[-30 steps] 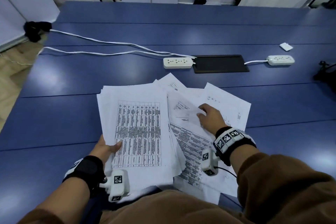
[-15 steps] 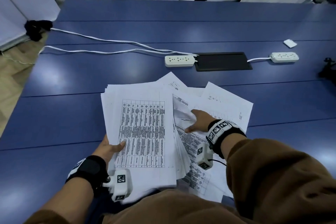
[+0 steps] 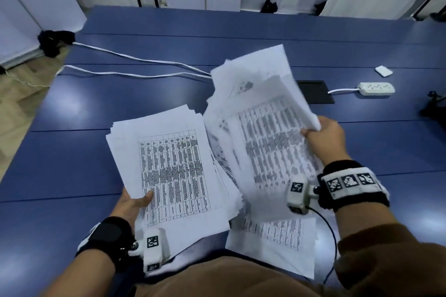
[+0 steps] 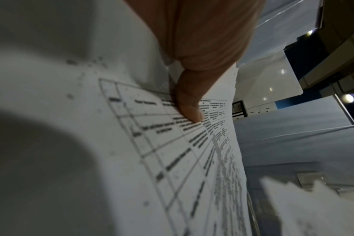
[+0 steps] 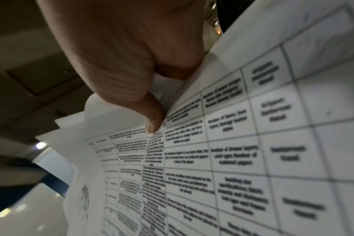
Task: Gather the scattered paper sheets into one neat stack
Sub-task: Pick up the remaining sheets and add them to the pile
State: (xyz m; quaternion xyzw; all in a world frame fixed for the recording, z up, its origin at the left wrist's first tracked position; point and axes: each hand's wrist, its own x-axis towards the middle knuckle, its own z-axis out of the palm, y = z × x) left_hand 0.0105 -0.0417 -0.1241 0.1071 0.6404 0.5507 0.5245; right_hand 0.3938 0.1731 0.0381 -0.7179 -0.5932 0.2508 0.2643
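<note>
printed sheets: one stack [image 3: 169, 171] lower left, blurred bunch [image 3: 263, 132] raised right, overlapping.

Soft, cool overhead light fills the room, leaving pale glare patches on the glossy blue table top [image 3: 149, 94]. The raised bundle of white printed paper sheets [image 3: 265, 137] is smeared by motion blur, its text unreadable. Straight edges bow near the head view's borders. Both wrist views are dimmer and grainy; a broad soft shadow covers the near paper on the left, and ceiling lamps show as small bright spots.
</note>
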